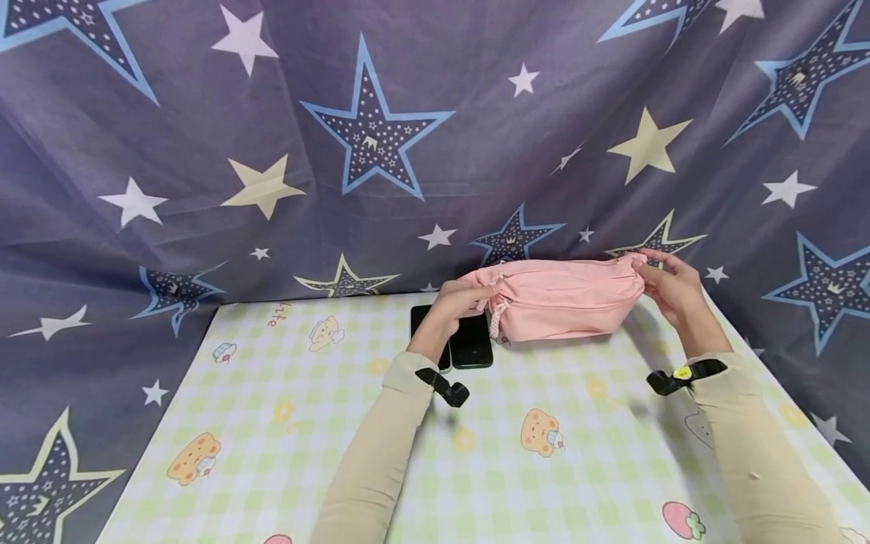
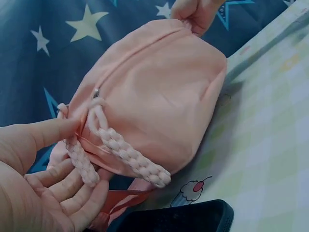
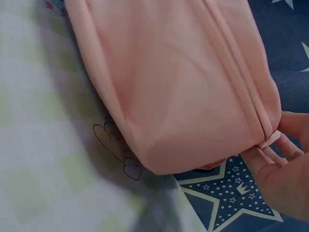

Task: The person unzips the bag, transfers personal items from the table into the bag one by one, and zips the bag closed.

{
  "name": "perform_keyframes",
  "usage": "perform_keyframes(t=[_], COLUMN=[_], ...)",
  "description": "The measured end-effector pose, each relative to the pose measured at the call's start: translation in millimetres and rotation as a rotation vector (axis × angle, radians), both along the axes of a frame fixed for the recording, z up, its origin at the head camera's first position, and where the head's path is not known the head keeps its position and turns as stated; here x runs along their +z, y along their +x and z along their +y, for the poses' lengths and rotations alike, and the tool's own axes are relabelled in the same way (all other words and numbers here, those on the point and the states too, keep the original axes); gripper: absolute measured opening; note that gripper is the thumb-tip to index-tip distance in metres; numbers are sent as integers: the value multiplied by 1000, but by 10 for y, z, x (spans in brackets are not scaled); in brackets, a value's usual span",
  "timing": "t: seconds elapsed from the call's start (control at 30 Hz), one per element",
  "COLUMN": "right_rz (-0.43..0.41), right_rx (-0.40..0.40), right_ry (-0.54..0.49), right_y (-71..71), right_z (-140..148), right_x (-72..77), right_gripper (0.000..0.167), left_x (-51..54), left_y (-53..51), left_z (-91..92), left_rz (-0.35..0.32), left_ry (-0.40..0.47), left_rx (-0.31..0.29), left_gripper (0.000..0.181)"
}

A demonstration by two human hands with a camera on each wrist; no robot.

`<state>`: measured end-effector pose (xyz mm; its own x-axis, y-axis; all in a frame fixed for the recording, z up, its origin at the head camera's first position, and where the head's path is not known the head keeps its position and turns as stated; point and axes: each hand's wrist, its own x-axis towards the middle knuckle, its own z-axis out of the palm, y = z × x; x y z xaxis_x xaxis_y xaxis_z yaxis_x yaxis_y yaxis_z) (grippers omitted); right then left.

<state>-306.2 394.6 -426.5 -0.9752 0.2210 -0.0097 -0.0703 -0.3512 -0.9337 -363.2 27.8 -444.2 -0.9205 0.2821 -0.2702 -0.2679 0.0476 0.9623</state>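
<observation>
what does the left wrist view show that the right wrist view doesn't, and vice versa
Only the left wrist view: the left hand, the braided zip pulls and a black phone.
Only the right wrist view: a crowned star on the curtain.
Both: the pink bag, the right hand holding one end, the checked tablecloth and the curtain.

Star-patterned drapes (image 1: pixel 476 166) behind a checked, cartoon-printed tablecloth (image 1: pixel 340 400) show a curtained-off space.
</observation>
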Motion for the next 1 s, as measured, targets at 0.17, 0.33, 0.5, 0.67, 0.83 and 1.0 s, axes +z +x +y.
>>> perform_keyframes(t=[0.17,0.33,0.5,0.67,0.83,1.0], right_rz=[-7,-63,-125,-144,-159,-173], right_rx=[7,10,-12,-35,-42,-54], right_ry=[-46,-72,-23,54,103,153], right_y=[-52,-71,-68,-65,-52,-21], right_z=[-24,-34,-51,-77,-84,-90], right_x=[-66,-92,-87,-42,15,40], right_gripper=[22,22,19,18,19,21], left_x=[-40,-25,-21,-50,-35,-7], left_y=[-59,-87,-88,-99,-94,-48], left_z=[-53,-116,-128,-114,-88,-32], left_rz=[-9,-22,-53,-10,19,42], left_ry=[-30,-66,-103,-126,-148,-132], left_rx=[-15,-34,-24,-9,13,46], left_gripper=[30,25,18,39,47,35])
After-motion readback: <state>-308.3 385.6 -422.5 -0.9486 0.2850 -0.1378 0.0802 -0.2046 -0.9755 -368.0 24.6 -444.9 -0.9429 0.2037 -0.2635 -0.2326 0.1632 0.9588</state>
